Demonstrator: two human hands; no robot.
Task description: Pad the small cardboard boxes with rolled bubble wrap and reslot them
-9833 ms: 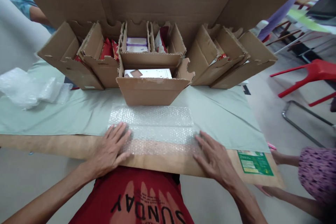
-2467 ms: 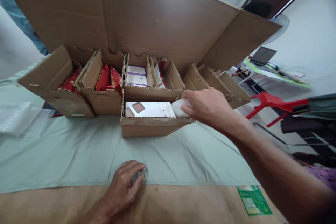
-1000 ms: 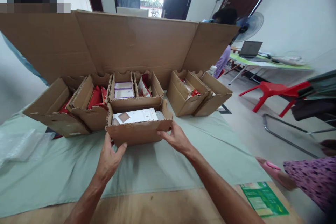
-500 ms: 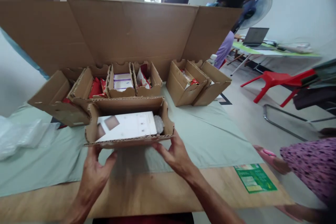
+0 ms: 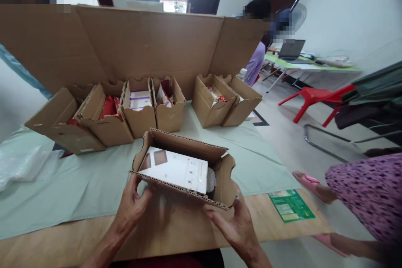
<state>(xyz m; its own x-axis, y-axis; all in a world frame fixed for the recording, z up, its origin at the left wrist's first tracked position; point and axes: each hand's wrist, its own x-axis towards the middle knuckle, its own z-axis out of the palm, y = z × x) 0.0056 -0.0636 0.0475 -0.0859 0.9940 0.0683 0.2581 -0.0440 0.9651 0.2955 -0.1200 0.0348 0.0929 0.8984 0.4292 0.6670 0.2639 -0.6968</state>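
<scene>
Between my two hands is an open-topped cardboard box (image 5: 188,194), tilted so its right end sits lower and closer to me. Inside it lie a white carton (image 5: 176,169) with brown squares and, at its right end, a grey roundish item (image 5: 211,180) I cannot identify. My left hand (image 5: 133,201) grips the box's left end, thumb on the near side and fingers partly hidden behind it. At the right end, my right hand (image 5: 235,222) holds on the same way, thumb along the near wall.
Similar cardboard boxes (image 5: 169,117) with packets stand in a row before a tall cardboard panel (image 5: 150,46). Clear plastic wrap (image 5: 25,167) lies at left on the green cloth (image 5: 94,180). A green leaflet (image 5: 292,206) rests at the table's right; a person in a purple patterned garment (image 5: 364,192) is close by.
The box has moved right and toward me, away from the row, and its right end has swung down and nearer. Both my hands moved with it.
</scene>
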